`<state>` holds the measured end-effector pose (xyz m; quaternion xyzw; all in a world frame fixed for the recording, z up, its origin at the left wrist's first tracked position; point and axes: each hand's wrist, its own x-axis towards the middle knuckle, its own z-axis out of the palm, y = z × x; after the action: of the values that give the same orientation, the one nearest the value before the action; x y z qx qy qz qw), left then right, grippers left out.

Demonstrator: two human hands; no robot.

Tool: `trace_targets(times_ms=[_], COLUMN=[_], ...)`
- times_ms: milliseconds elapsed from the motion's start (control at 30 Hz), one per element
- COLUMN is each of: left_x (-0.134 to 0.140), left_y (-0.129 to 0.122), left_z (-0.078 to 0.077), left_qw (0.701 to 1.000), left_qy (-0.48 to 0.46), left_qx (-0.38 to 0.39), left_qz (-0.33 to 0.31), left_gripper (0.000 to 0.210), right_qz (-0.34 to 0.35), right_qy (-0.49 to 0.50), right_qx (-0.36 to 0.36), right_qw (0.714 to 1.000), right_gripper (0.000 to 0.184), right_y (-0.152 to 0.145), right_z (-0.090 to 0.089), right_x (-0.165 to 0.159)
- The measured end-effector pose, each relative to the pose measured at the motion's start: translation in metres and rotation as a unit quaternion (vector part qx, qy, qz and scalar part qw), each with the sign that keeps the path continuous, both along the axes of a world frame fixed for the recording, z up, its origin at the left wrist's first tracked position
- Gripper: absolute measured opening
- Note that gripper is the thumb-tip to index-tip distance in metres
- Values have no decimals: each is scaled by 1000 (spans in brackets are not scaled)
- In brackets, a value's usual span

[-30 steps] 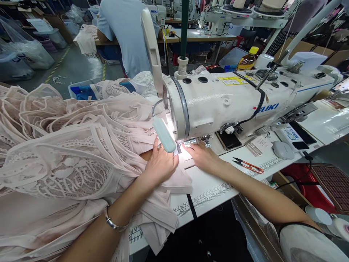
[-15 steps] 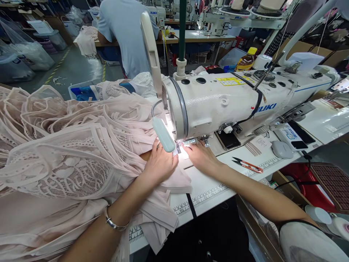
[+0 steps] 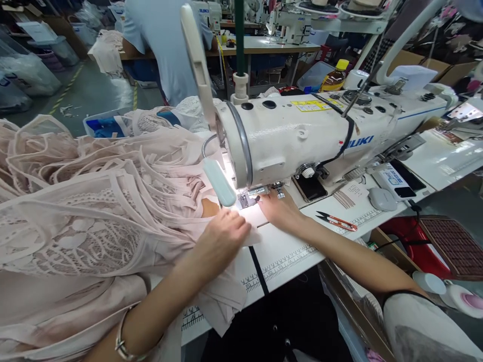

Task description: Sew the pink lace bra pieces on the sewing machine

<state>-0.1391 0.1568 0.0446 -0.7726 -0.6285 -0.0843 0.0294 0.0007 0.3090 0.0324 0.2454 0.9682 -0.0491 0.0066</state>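
Observation:
My left hand (image 3: 223,235) is curled closed just in front of the sewing machine's needle area, its fingers on the edge of a pale pink fabric piece (image 3: 254,215). It is slightly blurred. Beside the presser foot (image 3: 246,199) lies my right hand (image 3: 281,213), fingers stretched toward the foot and partly covered by the machine parts. The white sewing machine (image 3: 287,143) reaches over the work, with a pale green cover (image 3: 219,182) at its left end. A large heap of pale pink lace garments (image 3: 94,221) spreads left of my left hand.
Orange-handled thread snips (image 3: 337,221), a phone (image 3: 311,188) and a white rounded case (image 3: 382,199) lie on the right of the table. A ruler strip (image 3: 290,261) runs along the front edge. Beyond the machine sits a person in a light blue shirt (image 3: 166,48).
My left hand has drawn back from the needle area toward me, going from lying on the fabric to curled. The right hand stays by the presser foot. The whole view has shifted slightly.

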Motion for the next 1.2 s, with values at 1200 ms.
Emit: trace_targets(times_ms=[1200], left_x=[-26], left_y=[-16], left_z=[24], left_qw=[977], left_qy=[-145], left_qx=[-153], left_qz=[23], left_gripper=[16], right_qz=[-54], right_qy=[241], right_qx=[-270], right_qw=[931], right_gripper=[36], right_y=[-1], right_z=[28], right_x=[87])
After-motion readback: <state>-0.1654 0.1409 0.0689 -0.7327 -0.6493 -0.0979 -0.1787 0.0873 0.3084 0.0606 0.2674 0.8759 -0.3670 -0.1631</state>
